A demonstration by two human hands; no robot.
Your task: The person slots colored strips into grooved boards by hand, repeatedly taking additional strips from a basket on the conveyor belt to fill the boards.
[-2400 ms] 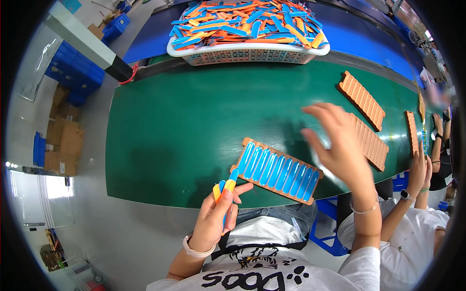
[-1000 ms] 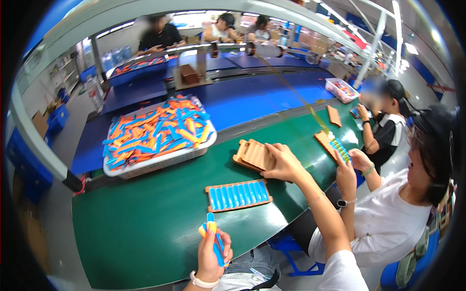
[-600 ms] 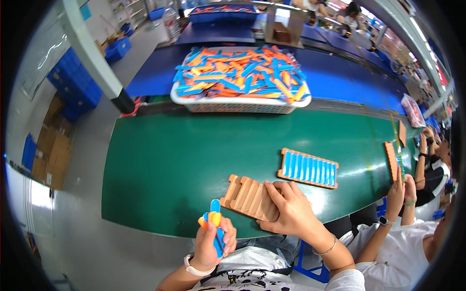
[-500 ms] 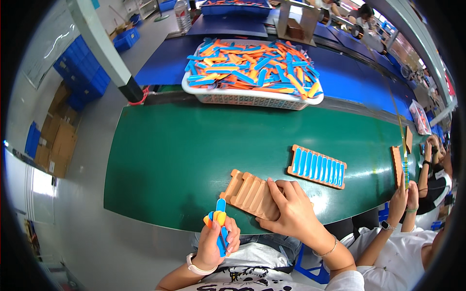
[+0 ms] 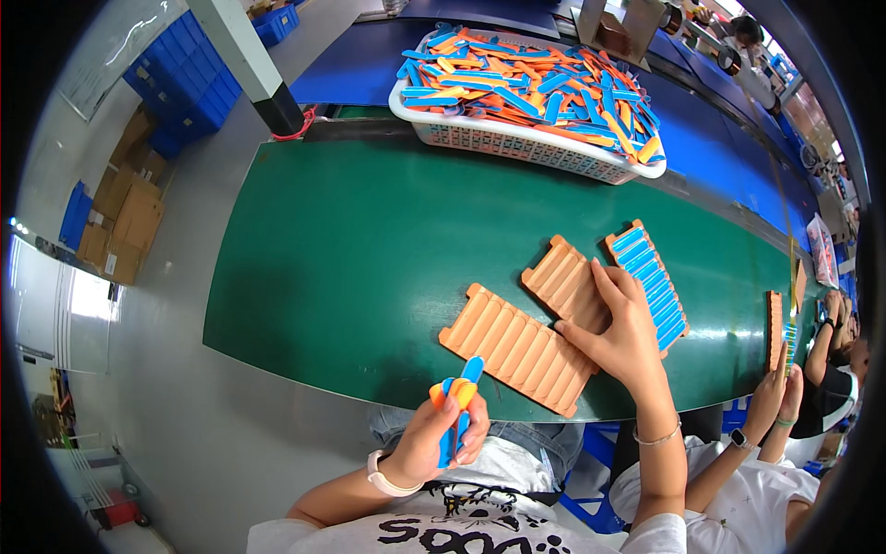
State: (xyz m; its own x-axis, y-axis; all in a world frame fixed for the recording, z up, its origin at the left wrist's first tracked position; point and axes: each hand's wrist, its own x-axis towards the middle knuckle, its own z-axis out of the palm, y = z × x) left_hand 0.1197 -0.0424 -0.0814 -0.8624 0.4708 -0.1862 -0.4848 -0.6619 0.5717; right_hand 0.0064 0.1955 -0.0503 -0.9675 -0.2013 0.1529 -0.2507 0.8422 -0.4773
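My left hand [image 5: 449, 429] is closed around a small bunch of flat, round-ended blue and orange strips [image 5: 472, 371], held at the table's near edge. Just beyond it lies a light brown slotted tray [image 5: 517, 346] whose grooves hold no strips. My right hand [image 5: 620, 323] grips a second slotted tray [image 5: 565, 277], thumb on its near side and fingers over the far side, partly covering it. Against that tray's right side, touching or nearly so, sits a third tray [image 5: 685, 328] filled with a row of blue strips.
A white basket [image 5: 517, 138] heaped with blue and orange strips stands at the table's far edge. The green table [image 5: 323, 258] stretches to the left. At the right, a co-worker's hands [image 5: 775, 392] are beside another brown tray [image 5: 774, 328]. A grey post [image 5: 242, 55] rises at far left.
My right hand has moved one bare tray off the other, away and to the right. The filled tray now stands turned more steeply. My left hand keeps its strips. The view has shifted.
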